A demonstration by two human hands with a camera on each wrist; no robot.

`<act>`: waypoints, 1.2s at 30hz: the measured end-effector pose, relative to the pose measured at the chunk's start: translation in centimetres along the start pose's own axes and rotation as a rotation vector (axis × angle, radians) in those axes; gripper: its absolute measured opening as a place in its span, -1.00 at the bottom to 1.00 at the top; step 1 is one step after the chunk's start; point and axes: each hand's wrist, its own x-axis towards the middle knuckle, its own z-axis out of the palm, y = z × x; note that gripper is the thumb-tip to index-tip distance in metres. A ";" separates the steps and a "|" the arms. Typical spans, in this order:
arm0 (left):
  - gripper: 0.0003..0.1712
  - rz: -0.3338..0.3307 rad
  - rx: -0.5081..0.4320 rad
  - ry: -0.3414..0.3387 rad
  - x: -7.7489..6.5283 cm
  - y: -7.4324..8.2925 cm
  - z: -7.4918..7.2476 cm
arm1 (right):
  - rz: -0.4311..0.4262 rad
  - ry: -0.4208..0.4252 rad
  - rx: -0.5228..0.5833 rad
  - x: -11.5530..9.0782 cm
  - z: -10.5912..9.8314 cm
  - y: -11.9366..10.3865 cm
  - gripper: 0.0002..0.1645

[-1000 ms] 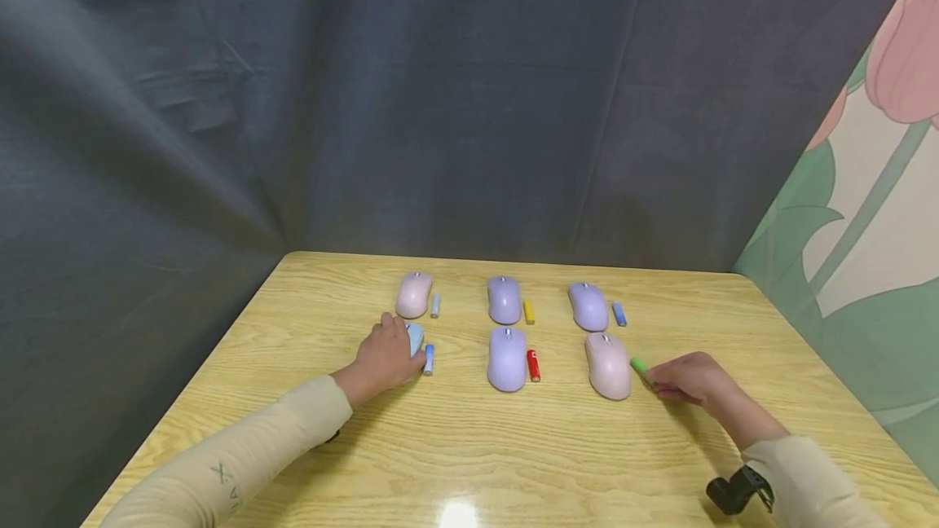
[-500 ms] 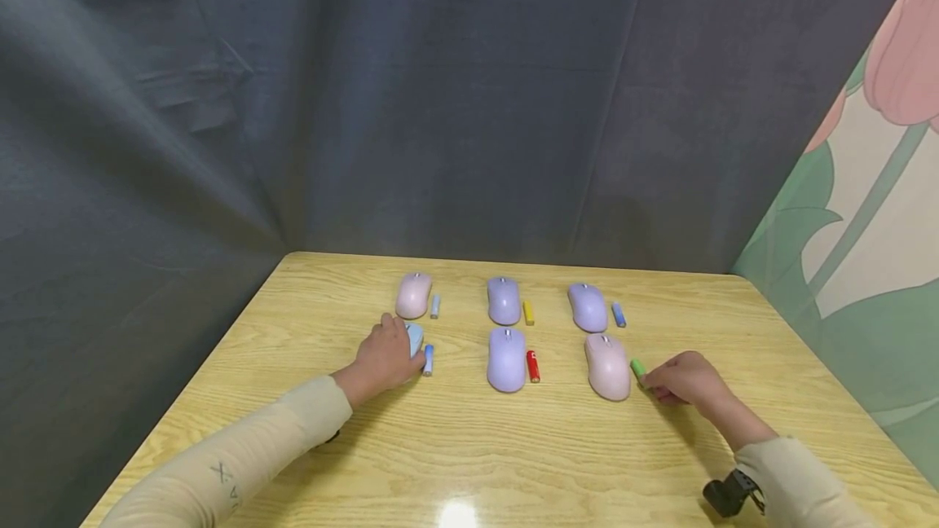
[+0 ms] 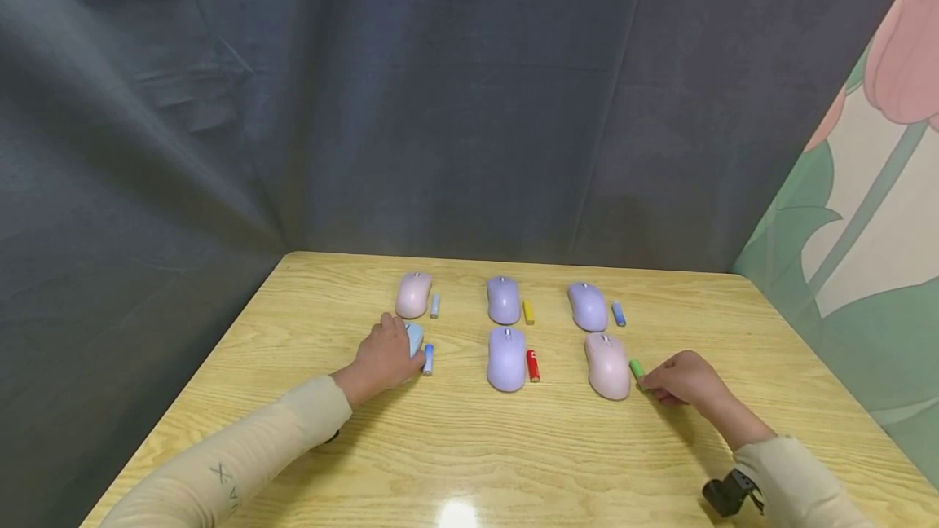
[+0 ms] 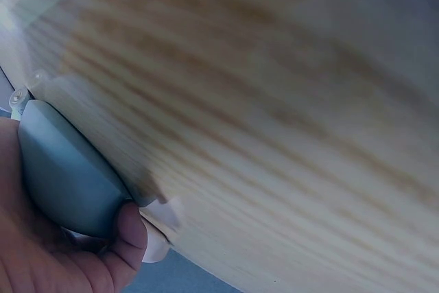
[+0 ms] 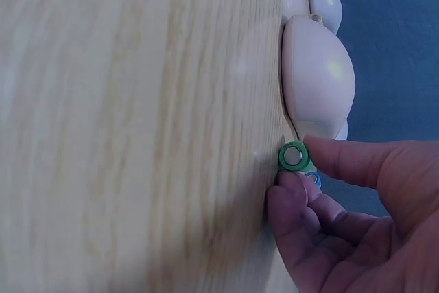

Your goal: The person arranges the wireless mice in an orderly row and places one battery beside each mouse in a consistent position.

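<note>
My left hand (image 3: pixel 385 355) grips a light blue computer mouse (image 3: pixel 416 336) on the table, its thumb and fingers on either side. A blue battery (image 3: pixel 429 359) lies just right of that thumb. In the left wrist view the pale blue mouse (image 4: pixel 72 166) sits within the hand's curled grasp. On the right, my right hand (image 3: pixel 688 380) pinches a green battery (image 3: pixel 637 367) at its near end, close to the table. The right wrist view has the green battery (image 5: pixel 294 156) end-on between thumb and fingers, beside a pink mouse (image 5: pixel 317 77).
Left of the green battery stands another view of that pink mouse (image 3: pixel 608 367). A purple mouse (image 3: pixel 507 359) and red battery (image 3: pixel 533 366) lie mid-table. Behind are a pink mouse (image 3: pixel 414 295), two purple mice (image 3: pixel 504 301), and light blue, yellow (image 3: pixel 528 312) and blue (image 3: pixel 619 314) batteries.
My right hand has shifted slightly left with the green battery, which now lies a little closer to the pink mouse and more in line with it. The left hand has stayed still.
</note>
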 end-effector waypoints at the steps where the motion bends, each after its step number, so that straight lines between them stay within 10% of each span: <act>1: -0.32 -0.001 -0.002 -0.002 0.0 0.0 0.0 | 0.001 0.000 -0.001 0.0 0.0 0.0 -0.76; 36: -0.32 0.006 -0.004 -0.013 0.0 0.1 -0.3 | 0.003 -0.024 0.013 0.1 -0.2 -0.1 -0.67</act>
